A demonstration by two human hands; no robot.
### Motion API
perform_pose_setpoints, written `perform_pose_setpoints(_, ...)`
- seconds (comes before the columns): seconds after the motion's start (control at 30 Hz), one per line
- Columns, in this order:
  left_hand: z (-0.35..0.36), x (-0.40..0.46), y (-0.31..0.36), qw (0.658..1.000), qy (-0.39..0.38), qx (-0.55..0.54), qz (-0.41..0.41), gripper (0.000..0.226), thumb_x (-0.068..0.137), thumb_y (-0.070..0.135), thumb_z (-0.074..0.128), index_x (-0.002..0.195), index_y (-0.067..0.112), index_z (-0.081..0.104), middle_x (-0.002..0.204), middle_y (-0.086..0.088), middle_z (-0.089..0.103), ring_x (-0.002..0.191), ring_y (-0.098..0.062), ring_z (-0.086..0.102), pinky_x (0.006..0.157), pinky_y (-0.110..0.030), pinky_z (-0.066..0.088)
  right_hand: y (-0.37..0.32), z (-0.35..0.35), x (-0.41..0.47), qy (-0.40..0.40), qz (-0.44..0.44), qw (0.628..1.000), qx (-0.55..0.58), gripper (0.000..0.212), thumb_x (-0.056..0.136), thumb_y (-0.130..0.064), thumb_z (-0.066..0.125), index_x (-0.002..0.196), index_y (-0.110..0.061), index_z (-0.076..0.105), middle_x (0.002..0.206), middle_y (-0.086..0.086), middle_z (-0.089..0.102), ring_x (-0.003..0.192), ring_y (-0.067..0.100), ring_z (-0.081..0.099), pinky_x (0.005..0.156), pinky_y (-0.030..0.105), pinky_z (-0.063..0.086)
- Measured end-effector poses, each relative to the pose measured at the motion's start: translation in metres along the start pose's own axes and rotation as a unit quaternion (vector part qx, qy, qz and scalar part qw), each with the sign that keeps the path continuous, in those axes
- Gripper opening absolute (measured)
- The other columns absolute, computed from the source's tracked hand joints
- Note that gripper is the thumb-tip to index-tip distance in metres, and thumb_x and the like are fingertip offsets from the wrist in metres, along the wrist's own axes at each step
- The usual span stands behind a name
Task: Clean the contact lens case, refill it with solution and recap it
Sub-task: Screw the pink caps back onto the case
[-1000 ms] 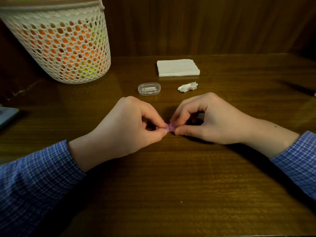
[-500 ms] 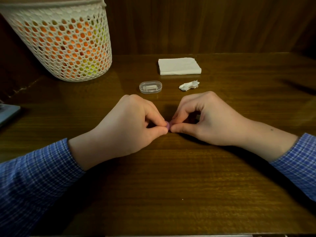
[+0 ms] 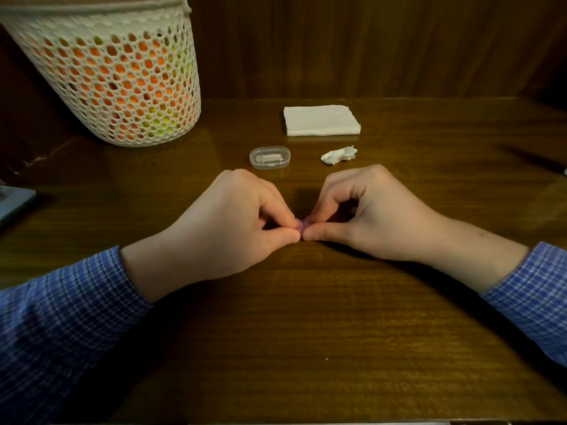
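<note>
A small pink-purple contact lens case (image 3: pixel 301 226) lies low over the wooden table (image 3: pixel 306 332), almost wholly hidden by fingertips. My left hand (image 3: pixel 227 228) pinches its left end between thumb and forefinger. My right hand (image 3: pixel 371 216) pinches its right end the same way. Only a sliver of the case shows between the two thumbs. Whether its caps are on cannot be seen.
A clear oval plastic box (image 3: pixel 270 157) sits behind my hands. A crumpled tissue (image 3: pixel 339 155) lies to its right, a folded stack of napkins (image 3: pixel 321 120) further back. A white mesh basket (image 3: pixel 113 75) stands at the back left. A grey object (image 3: pixel 13 200) pokes in at the left edge.
Both hands have closed in on the case, so less of it shows than a second ago. The fingertips shifted slightly; the hands stayed in the same spot.
</note>
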State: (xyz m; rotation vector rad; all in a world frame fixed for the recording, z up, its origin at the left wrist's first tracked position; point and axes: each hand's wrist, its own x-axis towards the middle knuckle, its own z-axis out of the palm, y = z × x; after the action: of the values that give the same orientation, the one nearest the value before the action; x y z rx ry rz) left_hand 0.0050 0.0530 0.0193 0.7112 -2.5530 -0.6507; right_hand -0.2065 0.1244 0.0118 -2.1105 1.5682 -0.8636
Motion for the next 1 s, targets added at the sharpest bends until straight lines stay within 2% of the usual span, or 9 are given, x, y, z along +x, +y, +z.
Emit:
perform_pose_setpoints(0.07,0.0,0.0,-0.001,1.0,-0.003,0.0,0.0,0.011,0.083,0.028,0.08,0.093,0.031,0.082,0.093,0.017,0.074,0.08,-0.001,0.071,0.069,-0.027,0.061,-0.001,0.002,0.001,0.011,-0.002,1.0,-0.003,0.018,0.074,-0.038,0.085,0.077,-0.021,0.078,0.087,-0.009,0.072,0.082,0.011,0.07,0.075,0.035,0.06)
perform_pose_setpoints(0.2,0.0,0.001,-0.004,1.0,-0.004,-0.017,-0.003,0.01,0.083,0.027,0.081,0.093,0.029,0.083,0.092,0.017,0.074,0.075,-0.006,0.071,0.063,-0.032,0.061,0.004,-0.011,0.001,-0.063,-0.012,0.998,0.019,0.007,0.082,-0.022,0.083,0.087,-0.017,0.079,0.113,-0.01,0.073,0.093,0.014,0.073,0.083,0.03,0.06)
perform_pose_setpoints(0.3,0.0,0.002,-0.005,1.0,-0.005,-0.016,-0.001,0.009,0.083,0.027,0.081,0.092,0.029,0.083,0.092,0.017,0.075,0.077,-0.006,0.072,0.063,-0.03,0.061,0.004,-0.014,-0.001,-0.07,-0.009,0.997,0.018,0.01,0.083,-0.017,0.082,0.093,-0.019,0.082,0.106,-0.01,0.077,0.1,0.004,0.072,0.093,0.023,0.056)
perform_pose_setpoints(0.53,-0.002,0.002,-0.005,1.0,-0.002,0.002,0.002,0.009,0.083,0.026,0.081,0.091,0.029,0.083,0.094,0.018,0.075,0.085,0.003,0.07,0.071,-0.021,0.06,-0.003,-0.003,-0.006,-0.019,0.008,1.0,-0.008,0.006,0.082,-0.023,0.083,0.087,-0.025,0.082,0.096,-0.016,0.077,0.094,-0.005,0.07,0.09,0.024,0.058)
perform_pose_setpoints(0.77,0.0,0.001,-0.004,1.0,0.007,0.002,-0.004,0.009,0.083,0.025,0.081,0.092,0.028,0.083,0.094,0.017,0.074,0.085,-0.001,0.071,0.073,-0.028,0.061,-0.013,0.007,-0.01,0.03,0.034,0.998,-0.046,0.006,0.082,-0.027,0.084,0.084,-0.032,0.081,0.091,-0.019,0.075,0.088,-0.007,0.068,0.088,0.023,0.057)
perform_pose_setpoints(1.0,0.002,0.001,-0.002,1.0,0.017,0.018,-0.004,0.008,0.084,0.027,0.081,0.092,0.028,0.083,0.094,0.018,0.073,0.084,-0.004,0.07,0.071,-0.03,0.061,-0.012,0.011,-0.01,0.04,0.039,0.996,-0.063,0.005,0.083,-0.028,0.083,0.082,-0.032,0.079,0.09,-0.019,0.073,0.089,-0.002,0.068,0.086,0.032,0.059)
